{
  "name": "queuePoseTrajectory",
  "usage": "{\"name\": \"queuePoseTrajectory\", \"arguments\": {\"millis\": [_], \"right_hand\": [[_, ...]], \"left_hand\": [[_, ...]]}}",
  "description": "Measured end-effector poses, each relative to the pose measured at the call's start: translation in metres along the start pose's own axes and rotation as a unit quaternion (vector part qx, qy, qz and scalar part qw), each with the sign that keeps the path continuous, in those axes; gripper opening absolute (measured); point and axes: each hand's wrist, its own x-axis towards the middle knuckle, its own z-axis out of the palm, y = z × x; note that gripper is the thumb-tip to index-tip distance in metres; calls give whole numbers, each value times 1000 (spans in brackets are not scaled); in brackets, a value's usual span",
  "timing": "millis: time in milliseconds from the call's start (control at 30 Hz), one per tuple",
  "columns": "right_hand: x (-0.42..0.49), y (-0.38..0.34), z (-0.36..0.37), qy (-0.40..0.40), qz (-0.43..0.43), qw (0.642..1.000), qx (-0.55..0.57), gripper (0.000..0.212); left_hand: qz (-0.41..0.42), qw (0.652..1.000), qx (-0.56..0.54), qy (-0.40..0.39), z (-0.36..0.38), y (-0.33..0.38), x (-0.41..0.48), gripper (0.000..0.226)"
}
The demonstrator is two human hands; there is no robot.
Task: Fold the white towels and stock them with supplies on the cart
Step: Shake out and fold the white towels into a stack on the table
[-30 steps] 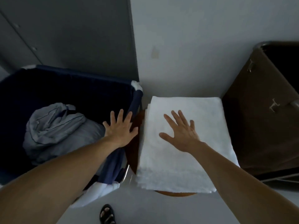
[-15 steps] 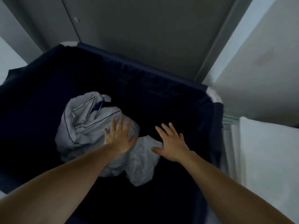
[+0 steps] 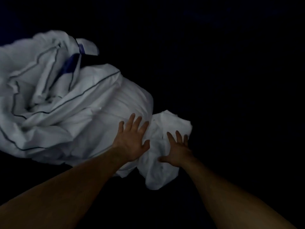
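A crumpled heap of white linen with thin dark piping (image 3: 69, 103) lies inside the dark blue laundry bin (image 3: 231, 80). A smaller plain white bunched cloth (image 3: 162, 172) sticks out at the heap's lower right. My left hand (image 3: 132, 141) lies with spread fingers on the heap's right side. My right hand (image 3: 178, 150) lies with fingers spread on the smaller white cloth. Neither hand grips anything. The folded white towels are out of view.
The bin's dark fabric fills the view all around the linen, and its walls and rim cannot be made out. Both forearms reach in from the bottom edge.
The view has turned from the folded towel stack to deep inside the bin. Both hands have gone down onto the linen; the right one left the folded towel.
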Motion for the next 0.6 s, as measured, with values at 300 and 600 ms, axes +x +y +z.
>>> {"name": "queuePoseTrajectory", "arguments": {"millis": [300, 600], "right_hand": [[120, 11, 95, 49, 35, 998, -25, 127], [103, 16, 89, 155, -3, 986, 67, 41]], "left_hand": [[92, 994, 9, 56, 69, -16, 50, 73], [71, 996, -5, 57, 56, -15, 31, 81]]}}
